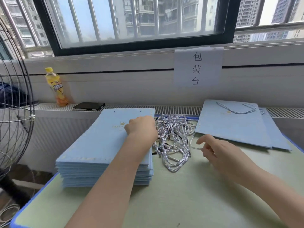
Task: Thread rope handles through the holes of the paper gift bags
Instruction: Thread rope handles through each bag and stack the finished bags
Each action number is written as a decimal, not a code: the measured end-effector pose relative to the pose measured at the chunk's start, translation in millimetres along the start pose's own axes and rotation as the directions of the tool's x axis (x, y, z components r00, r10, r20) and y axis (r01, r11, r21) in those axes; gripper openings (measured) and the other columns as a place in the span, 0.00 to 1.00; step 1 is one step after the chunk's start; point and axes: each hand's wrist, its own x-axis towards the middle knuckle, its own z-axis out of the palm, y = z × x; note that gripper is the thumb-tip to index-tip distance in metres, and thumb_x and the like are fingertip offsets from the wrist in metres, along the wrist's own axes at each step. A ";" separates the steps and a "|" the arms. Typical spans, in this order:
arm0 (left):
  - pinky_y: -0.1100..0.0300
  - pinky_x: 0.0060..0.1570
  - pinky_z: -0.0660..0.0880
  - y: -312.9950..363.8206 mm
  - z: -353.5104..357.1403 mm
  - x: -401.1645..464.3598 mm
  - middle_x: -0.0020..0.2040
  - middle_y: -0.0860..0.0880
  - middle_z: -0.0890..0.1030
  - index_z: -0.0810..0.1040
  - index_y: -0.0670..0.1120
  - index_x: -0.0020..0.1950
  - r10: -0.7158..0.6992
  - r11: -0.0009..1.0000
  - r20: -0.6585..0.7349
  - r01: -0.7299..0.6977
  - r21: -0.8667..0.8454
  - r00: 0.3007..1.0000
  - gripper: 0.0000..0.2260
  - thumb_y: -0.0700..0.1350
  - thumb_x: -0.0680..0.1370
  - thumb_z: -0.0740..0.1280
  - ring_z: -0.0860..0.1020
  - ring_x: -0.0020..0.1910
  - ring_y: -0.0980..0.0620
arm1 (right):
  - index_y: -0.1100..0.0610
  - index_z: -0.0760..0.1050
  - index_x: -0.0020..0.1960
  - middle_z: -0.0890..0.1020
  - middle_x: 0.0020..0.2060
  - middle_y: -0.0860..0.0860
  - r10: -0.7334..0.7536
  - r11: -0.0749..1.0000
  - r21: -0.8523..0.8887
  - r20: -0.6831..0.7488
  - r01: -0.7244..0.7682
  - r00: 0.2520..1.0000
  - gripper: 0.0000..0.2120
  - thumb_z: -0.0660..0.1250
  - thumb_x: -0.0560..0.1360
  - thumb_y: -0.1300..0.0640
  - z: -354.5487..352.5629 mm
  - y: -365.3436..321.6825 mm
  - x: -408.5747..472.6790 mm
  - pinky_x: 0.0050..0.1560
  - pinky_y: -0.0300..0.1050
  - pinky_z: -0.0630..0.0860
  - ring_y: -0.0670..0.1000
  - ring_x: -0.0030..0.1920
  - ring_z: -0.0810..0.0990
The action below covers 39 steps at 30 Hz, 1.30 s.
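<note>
With the right hand (220,150) pinching one rope handle (195,146) and the left hand (141,127), fingers hidden, on the gift-bag stack (98,145), pulling may drag the tangled rope pile (172,137).

Head cam looks fwd/down, close over table (181,195), probably facing window (131,22).

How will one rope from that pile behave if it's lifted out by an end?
Probably floppy: the ropes lie in loose curls on the table. It may well drag neighbours along, since the strands cross and tangle. Likely light, and the twisted cord should give the right hand, now pinching one strand, decent grip.
</note>
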 end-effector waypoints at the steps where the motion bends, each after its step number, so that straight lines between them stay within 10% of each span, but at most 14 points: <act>1: 0.58 0.49 0.66 -1.3 -2.0 -0.1 0.60 0.45 0.77 0.74 0.47 0.57 0.016 1.000 -0.019 -0.016 -0.001 1.000 0.09 0.43 0.77 0.62 0.74 0.60 0.43 | 0.44 0.67 0.58 0.76 0.40 0.40 -0.016 0.999 0.032 -0.015 0.017 1.000 0.08 0.57 0.80 0.53 0.0 -1.0 0.3 0.46 0.46 0.73 0.46 0.40 0.73; 8: 0.59 0.44 0.65 3.3 -18.3 -16.2 0.53 0.46 0.79 0.67 0.48 0.44 0.120 0.989 -0.129 -0.107 0.103 0.984 0.06 0.42 0.77 0.63 0.77 0.54 0.44 | 0.45 0.78 0.44 0.77 0.32 0.45 0.002 0.870 0.492 -0.094 0.045 0.996 0.19 0.58 0.78 0.67 -1.1 -9.9 3.4 0.34 0.37 0.74 0.44 0.30 0.76; 12: 0.62 0.36 0.63 22.2 -24.8 -40.3 0.46 0.47 0.78 0.63 0.46 0.39 0.279 0.946 -0.247 -0.222 0.237 0.928 0.11 0.38 0.76 0.64 0.78 0.51 0.45 | 0.60 0.81 0.46 0.78 0.36 0.53 0.086 0.517 0.852 0.039 -0.078 0.996 0.14 0.58 0.79 0.69 -12.3 -14.6 3.7 0.37 0.38 0.76 0.47 0.36 0.78; 16: 0.61 0.27 0.51 60.0 -31.7 -77.9 0.33 0.51 0.63 0.64 0.48 0.39 0.442 0.896 -0.283 -0.406 0.177 0.851 0.11 0.41 0.75 0.66 0.69 0.40 0.49 | 0.62 0.78 0.60 0.81 0.53 0.58 0.075 0.122 0.967 0.218 -0.226 0.973 0.24 0.59 0.75 0.44 -24.4 -11.8 5.1 0.47 0.48 0.80 0.54 0.53 0.81; 20: 0.65 0.27 0.46 86.6 -27.0 -107.7 0.22 0.50 0.70 0.75 0.46 0.26 0.557 0.823 -0.375 -0.552 0.133 0.741 0.12 0.35 0.47 0.62 0.71 0.22 0.51 | 0.49 0.74 0.52 0.82 0.38 0.37 0.189 0.037 0.972 0.221 -0.232 0.957 0.08 0.56 0.81 0.53 -42.6 -6.4 13.0 0.40 0.29 0.74 0.35 0.40 0.79; 23: 0.63 0.27 0.52 99.9 -0.8 -103.1 0.22 0.52 0.71 0.76 0.49 0.28 0.613 0.770 -0.437 -0.621 0.146 0.657 0.09 0.37 0.52 0.66 0.72 0.22 0.52 | 0.59 0.73 0.39 0.78 0.28 0.49 0.314 0.017 0.997 0.066 -0.075 0.947 0.12 0.57 0.80 0.60 -46.7 5.4 9.6 0.27 0.36 0.72 0.46 0.27 0.76; 27: 0.58 0.33 0.70 96.8 24.2 -69.6 0.40 0.52 0.80 0.80 0.50 0.44 0.539 0.739 -0.601 -0.673 0.002 0.590 0.10 0.51 0.72 0.61 0.80 0.40 0.50 | 0.66 0.78 0.50 0.83 0.39 0.58 0.534 0.140 0.989 -0.029 -0.054 0.845 0.13 0.57 0.80 0.61 -51.6 29.7 13.6 0.33 0.46 0.75 0.56 0.36 0.80; 34: 0.50 0.56 0.72 71.2 67.8 -26.9 0.59 0.43 0.77 0.74 0.41 0.63 0.331 0.773 -0.529 -0.546 -0.323 0.781 0.21 0.50 0.77 0.54 0.76 0.57 0.43 | 0.57 0.80 0.43 0.84 0.38 0.53 0.609 0.515 0.836 -0.201 -0.189 0.768 0.16 0.57 0.82 0.56 -70.7 60.1 5.5 0.43 0.48 0.79 0.51 0.35 0.82; 39: 0.50 0.59 0.72 69.0 68.9 -21.2 0.60 0.49 0.76 0.67 0.44 0.67 0.171 0.396 -0.316 -0.359 -0.845 0.933 0.19 0.44 0.78 0.65 0.75 0.58 0.50 | 0.62 0.79 0.46 0.83 0.41 0.56 0.565 0.604 0.674 0.015 -0.426 0.825 0.15 0.57 0.82 0.56 -79.0 74.4 0.1 0.45 0.49 0.77 0.55 0.39 0.81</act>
